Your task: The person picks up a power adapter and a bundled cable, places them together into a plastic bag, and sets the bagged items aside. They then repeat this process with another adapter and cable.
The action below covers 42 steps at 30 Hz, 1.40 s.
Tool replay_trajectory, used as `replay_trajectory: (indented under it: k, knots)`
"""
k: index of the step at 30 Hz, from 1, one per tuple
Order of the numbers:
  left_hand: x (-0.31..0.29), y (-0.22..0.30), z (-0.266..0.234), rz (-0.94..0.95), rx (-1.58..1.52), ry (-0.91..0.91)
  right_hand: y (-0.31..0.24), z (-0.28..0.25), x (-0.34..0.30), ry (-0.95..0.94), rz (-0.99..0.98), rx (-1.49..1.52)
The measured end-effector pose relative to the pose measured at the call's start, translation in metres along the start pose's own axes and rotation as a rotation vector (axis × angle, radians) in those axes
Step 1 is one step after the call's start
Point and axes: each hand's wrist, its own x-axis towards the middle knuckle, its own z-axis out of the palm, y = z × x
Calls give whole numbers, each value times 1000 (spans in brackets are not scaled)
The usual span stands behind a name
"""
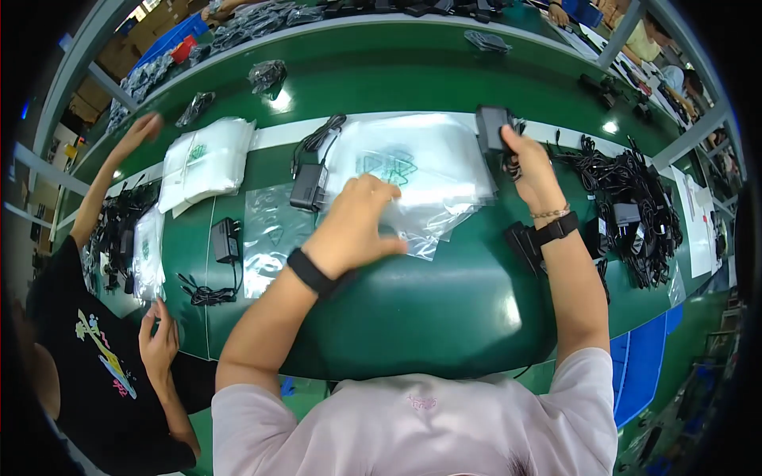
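My right hand (530,166) is closed round a black power adapter (494,129), with its dark cable partly hidden in the fingers, above the right end of a stack of clear plastic bags (444,159). Over the stack's lower left part lies my left hand (361,222), its thumb apart from the other fingers and nothing visible in it. Beside the stack, to the left, a second adapter (308,187) rests with its cord bundled behind it. A single flat clear bag (270,230) is just below and left of that adapter.
A third adapter (225,240) with a coiled cord lies further left, near a thick pile of bags (208,163). Tangled adapters and cables (635,214) heap up at the right. A co-worker's hand (159,337) is at the left table edge. A blue crate (643,369) stands lower right.
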Motion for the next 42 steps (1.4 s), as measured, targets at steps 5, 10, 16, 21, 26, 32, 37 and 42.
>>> replay_trajectory:
  k: [5,10,16,21,26,32,37,42]
  knots:
    - [-8,-16,23,112,134,157,14,21,-2,-68,77,-54]
    - [6,-39,35,29,53,210,20,25,-24,-237,173,-37]
    - [6,-36,41,-2,88,264,42,48,-116,-293,212,66]
    - [-6,-21,23,128,-36,374,26,29,-116,-188,244,78]
    - [-35,33,17,68,-57,75,25,-1,-111,-156,175,195]
    - [-30,17,28,-7,75,17,20,1,-117,-159,56,239]
    - [-16,13,8,-195,-260,-128,23,-4,-118,-165,33,183]
    - [-11,13,9,-586,-875,-64,17,21,-135,-217,85,391]
